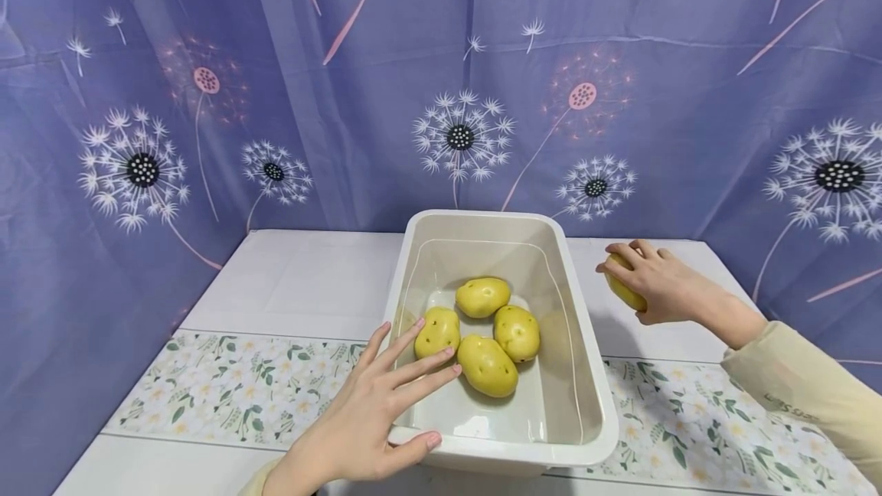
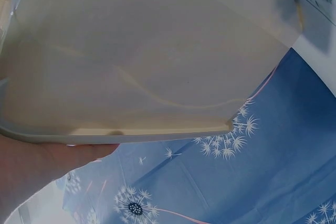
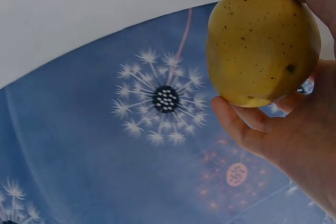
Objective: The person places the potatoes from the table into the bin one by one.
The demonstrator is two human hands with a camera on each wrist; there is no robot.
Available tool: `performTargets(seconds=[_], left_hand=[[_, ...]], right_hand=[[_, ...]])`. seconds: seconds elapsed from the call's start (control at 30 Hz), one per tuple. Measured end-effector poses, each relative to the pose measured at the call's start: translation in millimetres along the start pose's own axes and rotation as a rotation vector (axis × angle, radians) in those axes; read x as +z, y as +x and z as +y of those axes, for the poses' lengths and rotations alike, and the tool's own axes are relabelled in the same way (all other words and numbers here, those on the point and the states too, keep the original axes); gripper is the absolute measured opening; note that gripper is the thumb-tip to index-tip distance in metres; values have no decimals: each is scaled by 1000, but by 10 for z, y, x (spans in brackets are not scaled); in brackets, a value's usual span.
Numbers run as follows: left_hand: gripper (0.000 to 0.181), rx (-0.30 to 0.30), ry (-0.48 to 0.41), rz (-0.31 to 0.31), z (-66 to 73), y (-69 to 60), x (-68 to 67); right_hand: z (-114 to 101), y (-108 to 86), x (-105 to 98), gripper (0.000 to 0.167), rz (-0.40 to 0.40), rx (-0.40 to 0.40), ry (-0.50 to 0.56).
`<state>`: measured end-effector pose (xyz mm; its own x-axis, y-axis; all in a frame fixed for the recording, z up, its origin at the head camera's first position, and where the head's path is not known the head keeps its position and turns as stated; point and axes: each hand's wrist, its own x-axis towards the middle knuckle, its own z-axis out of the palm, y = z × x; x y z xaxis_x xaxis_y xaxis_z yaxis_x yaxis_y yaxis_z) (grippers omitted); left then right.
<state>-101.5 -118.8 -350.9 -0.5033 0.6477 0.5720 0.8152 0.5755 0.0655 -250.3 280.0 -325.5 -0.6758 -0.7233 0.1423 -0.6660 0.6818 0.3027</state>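
My right hand [image 1: 661, 282] holds a yellow potato [image 1: 625, 285] above the table, to the right of a cream plastic tub [image 1: 599, 419]. In the right wrist view the fingers and thumb curl round this speckled potato [image 3: 262, 45]. Several more potatoes [image 1: 488, 366] lie grouped on the tub's floor. Over the tub's near left corner spreads my left hand [image 1: 372, 404], its fingers straight and reaching above the inside. Its thumb lies along the near rim. The left wrist view shows mostly the tub's outer wall [image 2: 147, 51], with part of the hand [image 2: 47, 166] at the rim.
The tub stands on a white table [image 1: 310, 274] with a floral strip [image 1: 262, 389] running across it. A blue-purple curtain with dandelion prints [image 1: 372, 113] hangs behind and at both sides.
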Motion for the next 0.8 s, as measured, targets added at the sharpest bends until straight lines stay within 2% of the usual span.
performTargets(seconds=[0.47,0.8], left_hand=[[52,8,21,-24,6,9,-19],[52,5,40,-43,1,1,-24]], right_hand=[[-87,106,-261,75,-18,-34,-62],[-138,139,-384,76,32,-67,-62]])
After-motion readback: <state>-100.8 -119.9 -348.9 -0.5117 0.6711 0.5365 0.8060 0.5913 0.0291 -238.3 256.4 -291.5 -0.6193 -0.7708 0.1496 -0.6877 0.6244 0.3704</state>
